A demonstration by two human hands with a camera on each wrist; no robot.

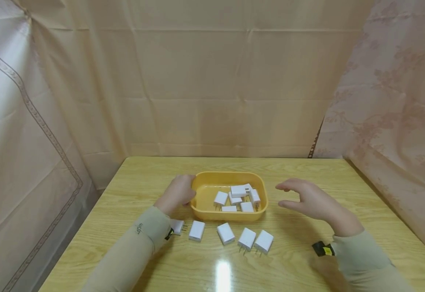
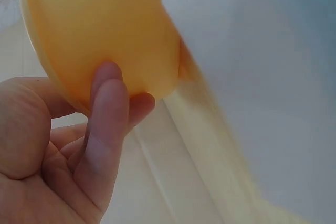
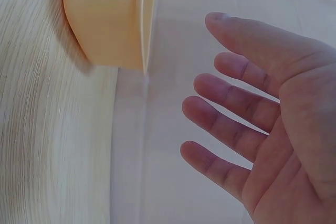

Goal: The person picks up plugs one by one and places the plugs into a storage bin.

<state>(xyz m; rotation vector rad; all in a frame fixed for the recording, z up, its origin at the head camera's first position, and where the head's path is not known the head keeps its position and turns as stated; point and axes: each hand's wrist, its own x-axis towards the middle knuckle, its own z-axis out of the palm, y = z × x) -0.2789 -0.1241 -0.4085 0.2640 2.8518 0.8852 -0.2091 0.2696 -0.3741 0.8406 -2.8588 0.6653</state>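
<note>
A yellow oval basin (image 1: pixel 205 215) stands on the table with several white plug adapters (image 1: pixel 238 191) inside, mostly toward its right half. My left hand (image 1: pixel 179 190) grips the basin's left end; in the left wrist view the fingers of the hand (image 2: pixel 100 124) lie against the outer wall (image 2: pixel 131 40), with the thumb at the rim. To the right of the basin, my right hand (image 1: pixel 311 200) hovers with fingers spread and holds nothing. The right wrist view shows that hand (image 3: pixel 262 114) apart from the basin's end (image 3: pixel 105 19).
In front of the basin, several more white adapters (image 1: pixel 197 230) lie in a loose row on the wooden table (image 1: pixel 289 267); the leftmost (image 1: pixel 177 226) is beside my left cuff. Beige cloth (image 1: pixel 205 81) hangs behind the table, with patterned cloth at both sides.
</note>
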